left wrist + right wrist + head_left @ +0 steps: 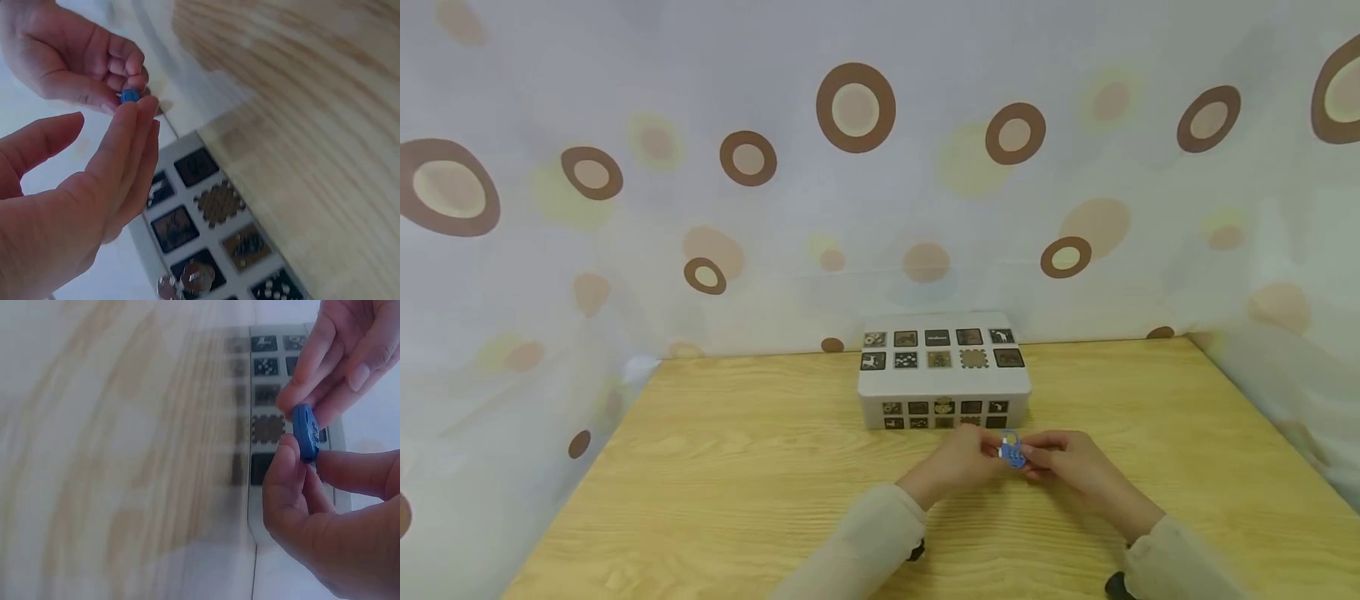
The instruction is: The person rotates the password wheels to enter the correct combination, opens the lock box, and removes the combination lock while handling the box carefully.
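Note:
A small blue combination padlock (pixel 1012 455) with number dials and a raised shackle is held between the two hands, just in front of a white box (pixel 947 385). My right hand (pixel 1071 467) pinches the padlock between thumb and fingertips, as the right wrist view shows on the lock's body (pixel 305 434). From the other side, the left hand (pixel 964 461) reaches in with its fingertips at the padlock. Its fingers (pixel 125 150) are nearly straight, and its thumb stands apart from the lock. In the left wrist view the fingers hide much of the padlock.
The lidded box bears rows of dark picture squares and has a metal clasp (pixel 944 406) on its front. It stands at the back of a wooden table (pixel 737 467). A white curtain with brown circles (pixel 856 108) hangs behind and at both sides.

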Tool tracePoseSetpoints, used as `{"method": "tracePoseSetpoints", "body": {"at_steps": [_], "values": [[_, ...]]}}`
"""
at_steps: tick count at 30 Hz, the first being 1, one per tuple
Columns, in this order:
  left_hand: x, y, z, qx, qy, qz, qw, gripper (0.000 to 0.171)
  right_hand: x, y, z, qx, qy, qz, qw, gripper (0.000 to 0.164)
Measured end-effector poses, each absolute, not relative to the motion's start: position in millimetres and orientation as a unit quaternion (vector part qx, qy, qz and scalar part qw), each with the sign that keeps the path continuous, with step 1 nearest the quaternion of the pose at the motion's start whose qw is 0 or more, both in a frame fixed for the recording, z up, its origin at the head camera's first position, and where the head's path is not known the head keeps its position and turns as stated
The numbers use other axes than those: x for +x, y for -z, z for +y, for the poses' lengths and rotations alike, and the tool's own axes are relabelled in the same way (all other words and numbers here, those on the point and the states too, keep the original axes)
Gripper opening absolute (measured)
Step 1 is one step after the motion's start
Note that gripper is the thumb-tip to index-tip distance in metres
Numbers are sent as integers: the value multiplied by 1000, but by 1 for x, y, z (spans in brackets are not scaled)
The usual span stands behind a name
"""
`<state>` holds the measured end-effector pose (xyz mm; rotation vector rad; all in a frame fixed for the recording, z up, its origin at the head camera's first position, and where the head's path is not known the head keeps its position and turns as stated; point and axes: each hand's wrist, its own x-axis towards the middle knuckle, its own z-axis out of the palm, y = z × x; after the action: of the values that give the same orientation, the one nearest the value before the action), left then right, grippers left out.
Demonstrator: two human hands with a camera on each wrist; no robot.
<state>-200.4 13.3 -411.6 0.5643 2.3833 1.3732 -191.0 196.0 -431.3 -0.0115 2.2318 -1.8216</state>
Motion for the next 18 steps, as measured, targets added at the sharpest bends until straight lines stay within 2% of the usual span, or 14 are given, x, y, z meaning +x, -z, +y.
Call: {"method": "tracePoseSetpoints", "body": {"at_steps": [8,18], "values": [[-207,419,42,120,-546,805,200,27,-195,431,228,3,592,797,119,33],[-210,426,79,45,-616,758,212,21,-206,434,256,-5,541,835,103,32]]}}
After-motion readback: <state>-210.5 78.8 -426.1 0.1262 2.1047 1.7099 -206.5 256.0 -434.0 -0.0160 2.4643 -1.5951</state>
